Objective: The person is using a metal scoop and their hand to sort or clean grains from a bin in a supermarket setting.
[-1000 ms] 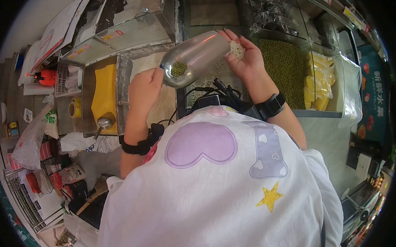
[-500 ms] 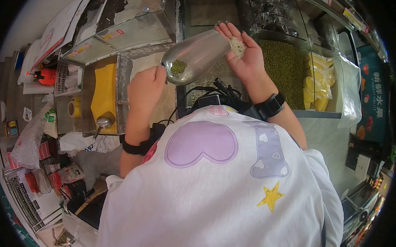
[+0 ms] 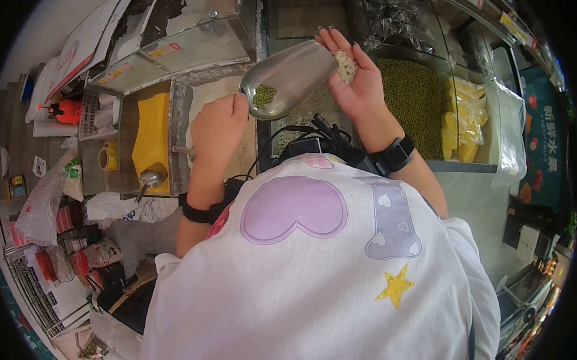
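My left hand (image 3: 220, 128) is closed around the handle of a large metal scoop (image 3: 297, 73). A small heap of green beans (image 3: 263, 94) lies in the scoop near its handle end. The scoop's mouth points right, right beside my right hand (image 3: 359, 85). That hand is palm up with pale grains (image 3: 345, 68) on the palm and fingers; a few greenish bits are among them. The fingers are slightly spread, and the scoop's lip overlaps the palm's edge.
A bin of green beans (image 3: 411, 104) and yellow packets (image 3: 464, 114) are on the right. At left, a bin holds yellow flour-like powder (image 3: 151, 134) with a smaller scoop (image 3: 150, 179). Black cables (image 3: 325, 130) lie near my body. Dark bagged goods (image 3: 394, 21) sit behind.
My left hand has shifted slightly right and up with the scoop, which is tilted a little differently. The beans in it have moved slightly. My right hand is nearly unchanged.
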Demonstrator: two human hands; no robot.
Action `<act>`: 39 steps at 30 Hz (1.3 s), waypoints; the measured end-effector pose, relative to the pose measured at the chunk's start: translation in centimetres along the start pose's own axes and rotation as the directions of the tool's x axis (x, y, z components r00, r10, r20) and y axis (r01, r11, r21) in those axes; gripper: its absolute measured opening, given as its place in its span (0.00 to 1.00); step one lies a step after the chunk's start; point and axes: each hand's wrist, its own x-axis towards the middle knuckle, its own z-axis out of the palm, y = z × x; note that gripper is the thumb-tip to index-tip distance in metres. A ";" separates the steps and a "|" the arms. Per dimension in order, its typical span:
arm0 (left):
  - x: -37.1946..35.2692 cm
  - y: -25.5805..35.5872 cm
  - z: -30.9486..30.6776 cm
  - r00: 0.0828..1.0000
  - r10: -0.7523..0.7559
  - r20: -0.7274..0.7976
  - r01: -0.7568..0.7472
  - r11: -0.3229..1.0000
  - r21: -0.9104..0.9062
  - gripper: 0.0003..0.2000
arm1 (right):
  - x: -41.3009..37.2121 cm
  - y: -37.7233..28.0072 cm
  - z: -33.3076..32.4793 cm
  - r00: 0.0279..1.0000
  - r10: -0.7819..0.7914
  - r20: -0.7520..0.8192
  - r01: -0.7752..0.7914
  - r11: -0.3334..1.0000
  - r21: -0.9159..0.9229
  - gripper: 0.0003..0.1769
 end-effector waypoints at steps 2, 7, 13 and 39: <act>0.0 0.0 0.0 1.000 -0.001 -0.004 0.001 1.000 -0.001 0.20 | 0.0 0.0 0.0 1.000 0.006 0.012 -0.006 1.000 0.016 0.25; 0.0 -0.1 0.1 1.000 0.006 -0.011 -0.006 1.000 -0.020 0.20 | -0.2 0.2 0.4 1.000 -0.020 -0.007 0.020 0.999 -0.033 0.26; 0.1 -0.7 0.2 0.999 -0.029 -0.013 0.029 0.999 -0.034 0.20 | -0.1 -0.3 -1.7 0.993 0.024 -0.117 -0.010 0.993 0.119 0.23; 0.6 -2.3 0.2 0.996 -0.070 0.050 0.075 0.990 -0.117 0.20 | -0.1 -0.9 -1.6 0.970 0.057 0.237 -0.111 0.969 0.223 0.28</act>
